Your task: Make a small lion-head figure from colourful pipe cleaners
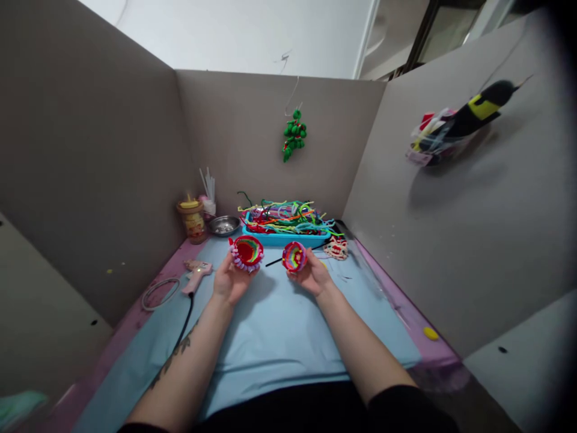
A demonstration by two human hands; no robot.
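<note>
My left hand point(232, 281) is closed around a small pipe-cleaner bowl point(247, 252), red at the rim with a purple looped outside and striped colours inside. In my right hand point(311, 274) is a smaller pipe-cleaner bowl point(294, 257) with red, purple and yellow rings. Both bowls are held above the blue cloth point(279, 325), apart from each other, their hollows tilted toward me. My fingers under the bowls are partly hidden. A thin black stick point(273, 262) lies just left of the smaller bowl.
Behind the bowls stands a blue tray point(288, 239) heaped with coloured pipe cleaners. At left are a pink glue gun point(197, 274) with its cable, a metal bowl point(224, 225) and a brown-lidded jar point(192, 221). A red-and-white piece point(336, 248) lies right. Grey panels enclose three sides.
</note>
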